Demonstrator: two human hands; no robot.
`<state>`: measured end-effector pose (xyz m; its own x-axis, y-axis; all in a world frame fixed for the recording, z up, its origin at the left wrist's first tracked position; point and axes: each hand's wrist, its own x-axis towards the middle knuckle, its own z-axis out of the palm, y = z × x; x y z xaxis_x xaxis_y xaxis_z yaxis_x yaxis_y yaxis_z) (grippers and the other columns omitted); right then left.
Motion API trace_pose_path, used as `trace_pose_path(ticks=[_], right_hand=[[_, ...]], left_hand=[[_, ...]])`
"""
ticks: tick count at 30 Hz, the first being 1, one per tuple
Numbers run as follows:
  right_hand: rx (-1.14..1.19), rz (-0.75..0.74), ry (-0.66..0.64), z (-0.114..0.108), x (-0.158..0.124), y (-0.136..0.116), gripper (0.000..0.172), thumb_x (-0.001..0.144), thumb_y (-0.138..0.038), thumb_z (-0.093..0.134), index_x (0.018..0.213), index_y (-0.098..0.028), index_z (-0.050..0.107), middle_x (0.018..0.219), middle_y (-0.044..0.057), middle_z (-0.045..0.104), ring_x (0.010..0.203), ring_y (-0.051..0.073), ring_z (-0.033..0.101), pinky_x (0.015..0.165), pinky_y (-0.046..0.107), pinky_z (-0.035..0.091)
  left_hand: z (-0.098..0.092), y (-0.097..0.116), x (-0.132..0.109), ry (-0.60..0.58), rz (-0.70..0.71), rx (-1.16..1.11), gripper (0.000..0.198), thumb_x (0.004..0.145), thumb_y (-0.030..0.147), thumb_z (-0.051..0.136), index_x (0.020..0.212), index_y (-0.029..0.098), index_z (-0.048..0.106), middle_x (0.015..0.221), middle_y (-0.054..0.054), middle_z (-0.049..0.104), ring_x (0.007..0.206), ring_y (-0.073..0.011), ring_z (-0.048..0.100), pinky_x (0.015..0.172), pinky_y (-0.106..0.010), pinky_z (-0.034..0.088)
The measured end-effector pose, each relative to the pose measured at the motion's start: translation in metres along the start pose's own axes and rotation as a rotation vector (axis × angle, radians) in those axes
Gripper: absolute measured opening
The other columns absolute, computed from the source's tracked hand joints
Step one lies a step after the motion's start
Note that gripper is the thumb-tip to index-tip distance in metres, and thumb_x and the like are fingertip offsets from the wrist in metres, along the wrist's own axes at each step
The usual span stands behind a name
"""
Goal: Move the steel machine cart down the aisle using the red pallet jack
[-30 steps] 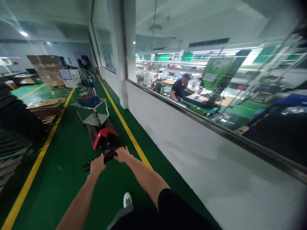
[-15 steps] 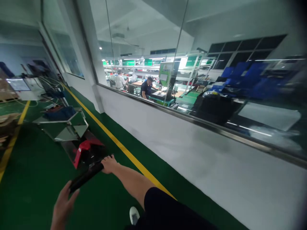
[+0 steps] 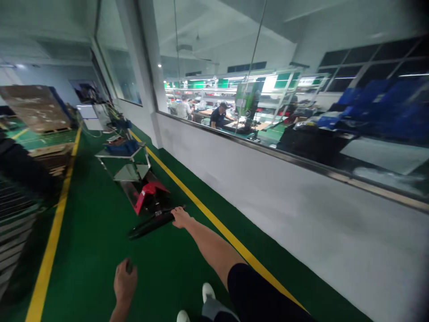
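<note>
My right hand (image 3: 181,217) is wrapped round the right end of a black handle (image 3: 150,225), my arm stretched out ahead. The handle belongs to a red pallet jack (image 3: 150,191) standing on the green floor. My left hand (image 3: 125,278) hangs apart from the handle, below its left end; its fingers are curled and blurred, and whether anything is inside them cannot be made out. Just behind the red base stands a metal cart (image 3: 129,154) with blue bins (image 3: 126,147) on top.
On the right runs a white wall (image 3: 234,174) with long windows; two people sit at benches behind the glass. Yellow lines (image 3: 60,214) mark the floor. Pallets (image 3: 15,250) and a dark blurred shape are at the left, with a wrapped box stack (image 3: 35,107) farther back.
My left hand has let go of the handle and moved down away from it, its fingers now curled. My right hand stays on the handle. The view has turned left, bringing the pallets into sight.
</note>
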<state>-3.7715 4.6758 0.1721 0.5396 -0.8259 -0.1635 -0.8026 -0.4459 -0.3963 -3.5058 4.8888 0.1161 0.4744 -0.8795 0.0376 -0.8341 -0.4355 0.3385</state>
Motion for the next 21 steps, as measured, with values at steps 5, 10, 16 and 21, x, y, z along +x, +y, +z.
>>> trace_pose_path(ticks=[5,10,16,21], right_hand=[[0.024,-0.045,0.005,0.031,-0.096,-0.012,0.063,0.092,-0.023,0.074,0.152,-0.008,0.06,0.156,0.021,0.056,0.153,0.038,0.044,0.129,0.048,0.044],[0.032,-0.071,0.012,0.059,-0.199,-0.012,0.064,0.095,-0.022,0.071,0.156,-0.009,0.056,0.158,0.021,0.053,0.156,0.039,0.04,0.129,0.049,0.044],[0.03,-0.069,0.007,0.082,-0.323,0.0,0.067,0.093,-0.023,0.075,0.155,-0.008,0.055,0.159,0.022,0.051,0.158,0.039,0.038,0.128,0.049,0.047],[0.02,-0.069,-0.03,0.09,-0.425,0.002,0.066,0.092,-0.024,0.077,0.153,-0.01,0.056,0.159,0.02,0.051,0.157,0.039,0.038,0.13,0.05,0.045]], left_hand=[[-0.046,0.031,-0.036,0.184,0.198,-0.044,0.078,0.1,0.044,0.046,0.164,0.001,0.039,0.16,-0.025,0.059,0.154,-0.0354,0.049,0.132,-0.05,0.038],[-0.038,0.055,-0.11,-0.321,0.148,0.193,0.069,0.093,0.036,0.065,0.159,0.017,0.055,0.162,-0.017,0.06,0.155,-0.0351,0.048,0.131,-0.059,0.034],[-0.003,0.062,-0.258,-0.163,0.109,0.291,0.074,0.094,0.03,0.065,0.164,0.016,0.048,0.169,-0.018,0.05,0.161,-0.0355,0.039,0.134,-0.058,0.028],[-0.004,0.065,-0.367,-0.17,0.117,0.285,0.077,0.099,0.038,0.06,0.17,0.015,0.039,0.171,-0.02,0.046,0.163,-0.0372,0.035,0.133,-0.06,0.027]])
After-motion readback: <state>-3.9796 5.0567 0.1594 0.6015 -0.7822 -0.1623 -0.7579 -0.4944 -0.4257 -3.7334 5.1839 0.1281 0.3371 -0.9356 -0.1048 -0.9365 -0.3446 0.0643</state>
